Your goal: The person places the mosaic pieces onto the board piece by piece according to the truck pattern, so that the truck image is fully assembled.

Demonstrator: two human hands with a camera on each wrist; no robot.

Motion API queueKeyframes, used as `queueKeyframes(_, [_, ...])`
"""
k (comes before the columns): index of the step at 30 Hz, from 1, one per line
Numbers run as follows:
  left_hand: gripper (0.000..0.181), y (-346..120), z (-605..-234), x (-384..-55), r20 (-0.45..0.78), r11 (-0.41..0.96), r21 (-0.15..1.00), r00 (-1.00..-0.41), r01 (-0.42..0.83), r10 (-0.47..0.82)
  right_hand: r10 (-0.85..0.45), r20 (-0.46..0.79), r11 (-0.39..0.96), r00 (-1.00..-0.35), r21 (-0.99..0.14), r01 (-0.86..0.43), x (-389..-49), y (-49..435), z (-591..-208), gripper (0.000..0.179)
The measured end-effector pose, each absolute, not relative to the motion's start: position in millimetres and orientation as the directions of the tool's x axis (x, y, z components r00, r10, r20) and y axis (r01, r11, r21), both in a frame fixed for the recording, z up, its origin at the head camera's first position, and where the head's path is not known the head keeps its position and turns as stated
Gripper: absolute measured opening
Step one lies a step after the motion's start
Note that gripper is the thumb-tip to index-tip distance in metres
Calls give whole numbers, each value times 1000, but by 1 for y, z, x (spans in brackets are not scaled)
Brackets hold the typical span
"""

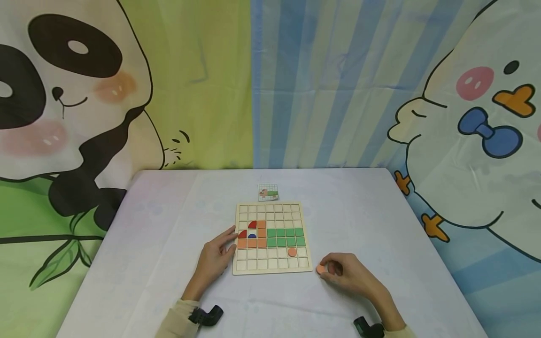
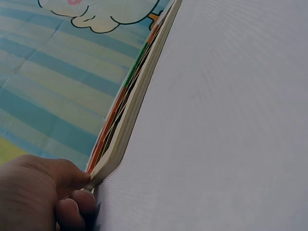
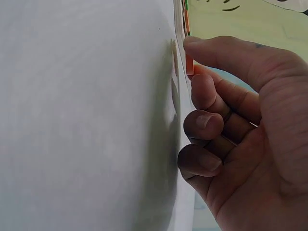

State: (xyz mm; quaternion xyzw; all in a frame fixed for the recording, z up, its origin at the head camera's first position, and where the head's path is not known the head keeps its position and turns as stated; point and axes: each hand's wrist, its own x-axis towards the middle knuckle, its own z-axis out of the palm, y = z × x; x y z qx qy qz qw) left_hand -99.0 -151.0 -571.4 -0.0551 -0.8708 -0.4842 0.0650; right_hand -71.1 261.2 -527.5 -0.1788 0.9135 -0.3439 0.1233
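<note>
A pale wooden grid board [image 1: 272, 273] lies flat on the table. On it sit red quarter-round pieces [image 1: 252, 225], a blue half-round piece [image 1: 252, 235], several orange squares [image 1: 262, 224] and two rows of green squares [image 1: 285, 236]. An orange round piece [image 1: 292, 252] lies in the lower right of the grid. My left hand [image 1: 214, 256] rests against the board's left edge, thumb and forefinger touching the rim; in the left wrist view the thumb [image 2: 72, 174] is at its corner. Just right of the board, my right hand [image 1: 348, 274] pinches another orange round piece [image 3: 189, 66].
A small picture card [image 1: 268, 192] with a grid pattern lies beyond the board's far edge. The white tablecloth [image 1: 169, 211] covers the table, and printed curtains [image 1: 321, 84] hang behind it. Each wrist carries a black camera [image 1: 206, 316].
</note>
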Motion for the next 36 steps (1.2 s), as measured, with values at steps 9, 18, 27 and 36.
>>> queueKeyframes(9, [35, -152, -570, -99, 155, 519, 841, -987, 151, 35, -457, -61, 672, -888, -677, -300, -80, 247, -523, 11])
queueKeyframes(18, [35, -152, -568, -99, 151, 517, 843, -988, 146, 34, -520, 27, 615, -854, -682, -396, -91, 228, -520, 11])
queueKeyframes(27, [35, -152, -569, -100, 156, 522, 838, -987, 157, 47, -564, 54, 595, -824, -665, -451, -97, 205, -518, 13])
queueKeyframes(36, [34, -151, -568, -99, 145, 525, 839, -989, 139, 31, -592, 3, 604, -806, -660, -446, -105, 181, -516, 13])
